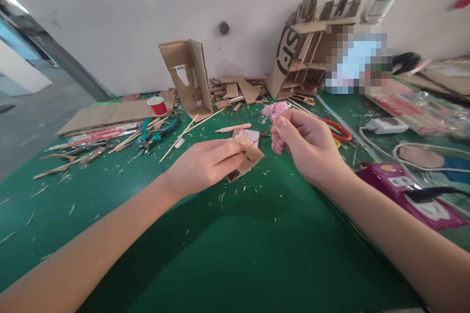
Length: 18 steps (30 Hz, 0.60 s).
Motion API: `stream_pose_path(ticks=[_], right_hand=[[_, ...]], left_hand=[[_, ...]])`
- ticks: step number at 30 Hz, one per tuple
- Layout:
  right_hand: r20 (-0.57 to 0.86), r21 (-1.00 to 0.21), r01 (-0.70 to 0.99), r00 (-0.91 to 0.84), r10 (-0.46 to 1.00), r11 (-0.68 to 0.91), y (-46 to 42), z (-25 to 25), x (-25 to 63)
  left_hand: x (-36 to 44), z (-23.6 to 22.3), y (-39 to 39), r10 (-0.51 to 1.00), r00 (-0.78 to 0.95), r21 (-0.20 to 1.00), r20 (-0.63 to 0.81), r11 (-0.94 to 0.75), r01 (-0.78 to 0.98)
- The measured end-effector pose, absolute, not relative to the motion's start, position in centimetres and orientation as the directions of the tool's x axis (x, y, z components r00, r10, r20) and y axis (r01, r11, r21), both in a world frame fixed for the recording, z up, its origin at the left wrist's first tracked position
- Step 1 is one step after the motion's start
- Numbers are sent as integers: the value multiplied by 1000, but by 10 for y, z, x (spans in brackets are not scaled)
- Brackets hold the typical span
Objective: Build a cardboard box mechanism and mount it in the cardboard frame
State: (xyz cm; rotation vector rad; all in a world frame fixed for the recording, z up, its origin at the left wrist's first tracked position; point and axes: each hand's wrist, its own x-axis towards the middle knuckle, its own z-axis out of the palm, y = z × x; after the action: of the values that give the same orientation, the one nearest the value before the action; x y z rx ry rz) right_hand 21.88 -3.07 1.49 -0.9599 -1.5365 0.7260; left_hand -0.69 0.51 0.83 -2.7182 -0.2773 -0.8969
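My left hand (pixel 209 164) is closed on a small piece of cardboard (pixel 253 153), its fingertips pressed near the top of the piece. A patch of white paper shows along the cardboard's far edge. From it a thin red thread (pixel 261 141) runs across to my right hand (pixel 304 144), which pinches the thread between thumb and curled fingers. Just behind the right hand lies a pink glue gun (pixel 273 109), partly hidden by the hand. A pale wooden stick (pixel 235 127) with a pointed end rests on the table beyond the cardboard.
Green-handled pliers (pixel 145 137), a red thread spool (pixel 157 106) and thin sticks lie left. An upright cardboard form (pixel 187 78) and a cardboard shelf (pixel 293 58) stand against the wall. A purple power strip (pixel 407 190) with cables sits right. Shavings litter the green table (pixel 220 254).
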Motion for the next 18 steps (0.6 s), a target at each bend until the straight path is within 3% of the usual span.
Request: stream_pose_path(ticks=[5,10,18], right_hand=[[440,-879,174,-57,896,443,-30,13,217],[424,-870,246,-68,903,427,-29,12,215],[481,-861,175,-20,876,477,-31,15,218]], left_hand=[[-6,10,3,92,803,-231,589,-933,277],[-3,12,1,131,801,-184,584,-940,287],[-4,10,4,18,803,-320,595,-912,257]])
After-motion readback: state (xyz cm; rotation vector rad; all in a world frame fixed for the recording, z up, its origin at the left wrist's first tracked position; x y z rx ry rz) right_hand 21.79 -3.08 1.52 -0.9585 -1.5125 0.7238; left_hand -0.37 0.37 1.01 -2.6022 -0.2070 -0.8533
